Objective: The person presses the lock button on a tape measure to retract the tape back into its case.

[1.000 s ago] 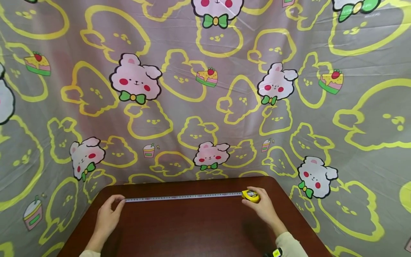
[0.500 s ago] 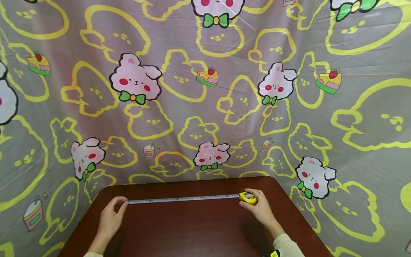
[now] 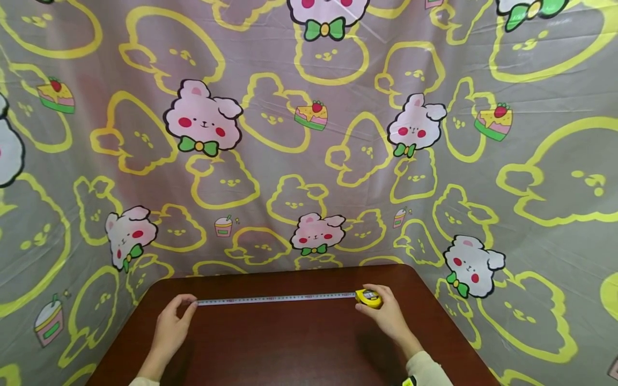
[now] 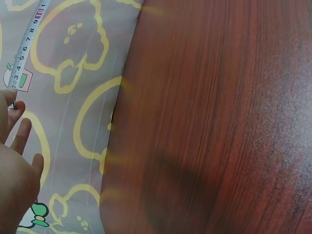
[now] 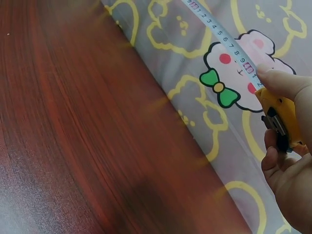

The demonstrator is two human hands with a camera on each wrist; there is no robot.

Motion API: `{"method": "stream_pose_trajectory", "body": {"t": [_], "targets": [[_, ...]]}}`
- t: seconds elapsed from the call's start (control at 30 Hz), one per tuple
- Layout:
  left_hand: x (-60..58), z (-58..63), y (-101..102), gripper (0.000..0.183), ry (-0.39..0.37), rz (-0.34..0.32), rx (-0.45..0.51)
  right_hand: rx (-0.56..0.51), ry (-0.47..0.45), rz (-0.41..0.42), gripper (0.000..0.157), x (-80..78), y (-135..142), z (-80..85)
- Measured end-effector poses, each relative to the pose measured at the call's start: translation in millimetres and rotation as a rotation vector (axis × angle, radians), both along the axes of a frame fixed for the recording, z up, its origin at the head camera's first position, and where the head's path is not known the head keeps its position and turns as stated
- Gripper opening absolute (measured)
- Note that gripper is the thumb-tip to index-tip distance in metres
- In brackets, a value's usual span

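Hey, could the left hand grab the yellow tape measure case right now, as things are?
Probably not: the left hand pinches the free end of the blade, and the right hand grips the yellow case at the far end.

The left hand [image 3: 171, 328] pinches the end of a pale tape strip [image 3: 275, 299], which stretches rightward to the yellow tape measure [image 3: 368, 299] gripped in the right hand [image 3: 389, 316]. Below is a brown table [image 3: 270, 346], with a grey rabbit-print curtain [image 3: 270, 166] beyond its far edge.
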State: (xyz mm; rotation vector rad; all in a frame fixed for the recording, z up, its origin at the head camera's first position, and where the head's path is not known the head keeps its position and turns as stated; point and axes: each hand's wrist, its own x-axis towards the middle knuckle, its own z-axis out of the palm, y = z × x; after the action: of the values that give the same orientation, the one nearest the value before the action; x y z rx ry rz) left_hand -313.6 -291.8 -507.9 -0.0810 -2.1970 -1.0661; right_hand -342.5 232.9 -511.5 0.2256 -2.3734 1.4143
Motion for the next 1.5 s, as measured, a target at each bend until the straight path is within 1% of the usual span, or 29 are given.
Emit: {"method": "stream_pose_trajectory", "body": {"t": [0.23,0.57,0.8,1.03,1.17,1.27,1.5], "targets": [[-2.5,-1.0,2.7,0.008,-0.025,-0.003,0.029,-0.011,0.029,0.008,0.052,1.4,-5.6,-0.6],[-2.8,-1.6,8.7,0.007,-0.059,-0.030,0.072,-0.015,0.013,0.019,0.052,-1.4,-14.6,-4.4],[-4.8,-4.3,10.5,0.007,-0.049,-0.048,0.086,-0.020,0.023,0.026,0.052,-0.1,-19.3,-5.5],[-5.8,-8.4,11.8,0.007,-0.045,-0.052,0.107,-0.040,-0.012,0.021,0.053,-0.8,-22.5,-6.7],[-5.6,-10.0,14.6,0.007,-0.026,-0.066,0.104,-0.053,-0.005,0.031,0.052,-0.7,-25.1,-7.3],[-5.4,-9.3,17.1,0.008,-0.011,-0.076,0.097,-0.066,-0.003,0.041,0.052,-0.5,-27.5,-7.2],[-4.1,-5.4,23.3,0.008,-0.016,-0.088,0.096,-0.064,-0.013,0.053,0.052,1.8,-30.3,-5.7]]}}
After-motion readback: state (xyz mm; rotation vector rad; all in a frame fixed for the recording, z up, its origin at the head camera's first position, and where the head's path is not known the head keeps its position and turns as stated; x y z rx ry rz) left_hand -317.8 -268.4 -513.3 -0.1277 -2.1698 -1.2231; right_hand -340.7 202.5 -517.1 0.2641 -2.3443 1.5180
